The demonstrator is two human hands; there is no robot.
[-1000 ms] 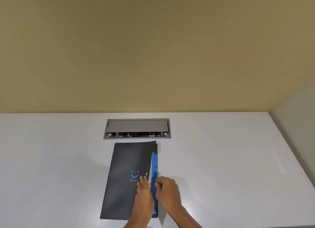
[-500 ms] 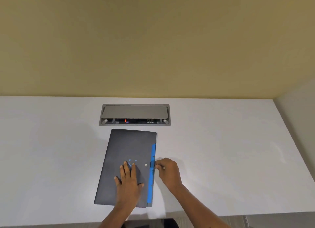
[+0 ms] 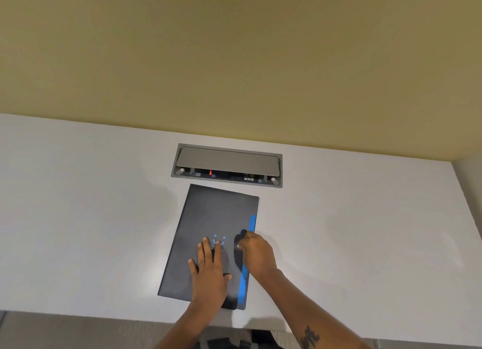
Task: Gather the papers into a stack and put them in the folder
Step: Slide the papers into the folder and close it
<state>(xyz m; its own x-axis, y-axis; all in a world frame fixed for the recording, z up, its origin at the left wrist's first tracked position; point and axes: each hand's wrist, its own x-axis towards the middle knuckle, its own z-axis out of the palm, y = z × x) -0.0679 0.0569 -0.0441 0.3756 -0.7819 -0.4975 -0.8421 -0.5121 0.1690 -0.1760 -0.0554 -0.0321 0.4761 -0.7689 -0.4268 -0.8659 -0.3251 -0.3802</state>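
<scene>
A dark grey folder (image 3: pixel 214 218) with a blue strip down its right edge lies closed and flat on the white table (image 3: pixel 91 218), just in front of me. No papers show; whatever is inside is hidden by the cover. My left hand (image 3: pixel 208 270) rests flat on the cover with fingers spread, over a small blue logo. My right hand (image 3: pixel 257 255) sits at the folder's right edge, fingers curled around the small black closure tab beside a round snap.
A grey cable box (image 3: pixel 227 165) with its lid tilted open is set into the table just beyond the folder. A yellow wall rises behind the table. The table's near edge runs just below the folder.
The folder cover has gone from slightly raised to flat. My left hand slid onto the cover and spread out. My right hand moved in over the snap at the right edge.
</scene>
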